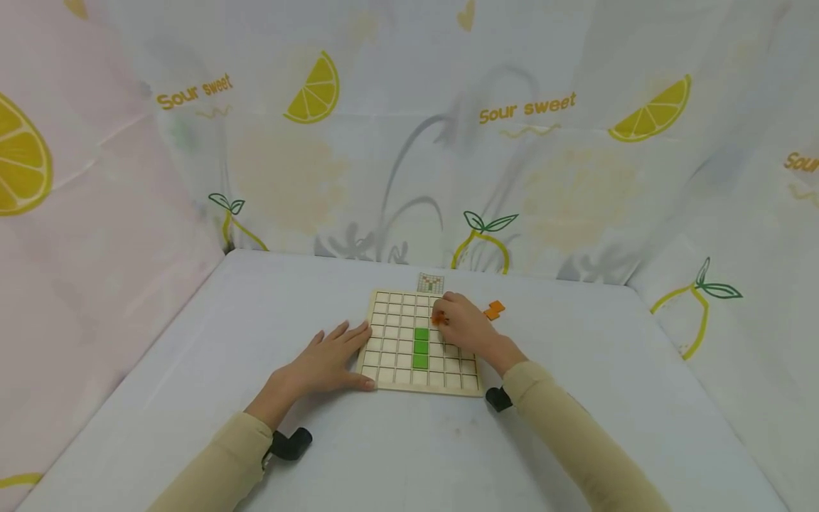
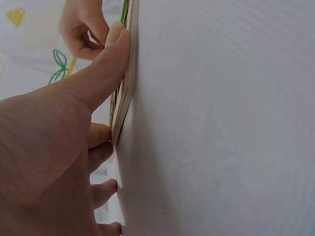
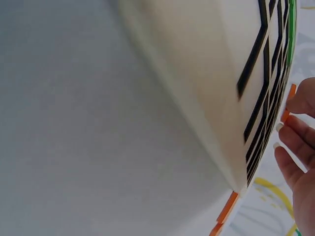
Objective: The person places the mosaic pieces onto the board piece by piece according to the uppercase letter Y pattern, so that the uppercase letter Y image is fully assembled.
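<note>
From the head camera, a wooden grid board (image 1: 419,345) lies flat on the white bench (image 1: 576,427), a little beyond the middle. The left hand (image 1: 326,363) rests at the board's 9 o'clock edge with its fingers (image 1: 348,333) straight and spread, the thumb laid along the near left corner; it grips nothing. The right hand (image 1: 463,326) hovers over the board's 1 o'clock part, fingers curled, pinching a small orange piece (image 1: 439,319) just above the cells. A column of three green tiles (image 1: 420,348) sits in the grid, just at 7 o'clock of that hand. A second orange piece (image 1: 494,310) lies on the bench off the board's 2 o'clock corner, apart from the hand. A small printed pattern card (image 1: 431,282) lies at 12 o'clock, just beyond the board's far edge. A lemon-print cloth (image 1: 525,142) hangs behind and to both sides.

From the left wrist camera, the left hand (image 2: 49,157) presses its straight thumb (image 2: 106,64) against the board's edge (image 2: 125,88), the other fingers lying extended beneath. At 11 o'clock the right hand (image 2: 83,27) shows with its fingers bent.

From the right wrist camera, the board (image 3: 206,83) fills the frame close up, its dark grid lines and a green sliver at 1 o'clock. The right hand's fingers (image 3: 295,147) at 3 o'clock pinch the orange piece (image 3: 289,101). The other orange piece (image 3: 224,214) shows at 5 o'clock past the board's corner.
</note>
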Demonstrator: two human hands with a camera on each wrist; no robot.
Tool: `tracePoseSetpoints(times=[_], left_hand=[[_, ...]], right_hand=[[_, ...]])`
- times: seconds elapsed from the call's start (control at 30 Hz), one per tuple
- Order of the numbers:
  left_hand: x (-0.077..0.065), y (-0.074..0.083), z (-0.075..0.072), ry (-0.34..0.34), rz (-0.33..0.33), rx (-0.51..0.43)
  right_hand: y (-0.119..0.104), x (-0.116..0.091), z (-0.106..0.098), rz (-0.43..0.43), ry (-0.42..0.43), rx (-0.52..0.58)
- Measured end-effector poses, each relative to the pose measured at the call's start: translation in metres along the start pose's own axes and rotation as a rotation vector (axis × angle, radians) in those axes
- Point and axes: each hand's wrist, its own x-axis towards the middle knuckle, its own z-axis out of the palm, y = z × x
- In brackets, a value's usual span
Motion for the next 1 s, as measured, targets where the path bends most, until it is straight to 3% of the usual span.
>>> tracePoseSetpoints(times=[0.67,1.0], left_hand=[[0.000,0.006,-0.003,-0.003,-0.016,-0.008],[-0.001,0.007,-0.005,-0.002,-0.015,-0.001]], right_hand=[[-0.025,0.021,0.009,-0.009,-0.023,0.066],[-0.033,0.033,0.013,-0.003,-0.034,0.036]])
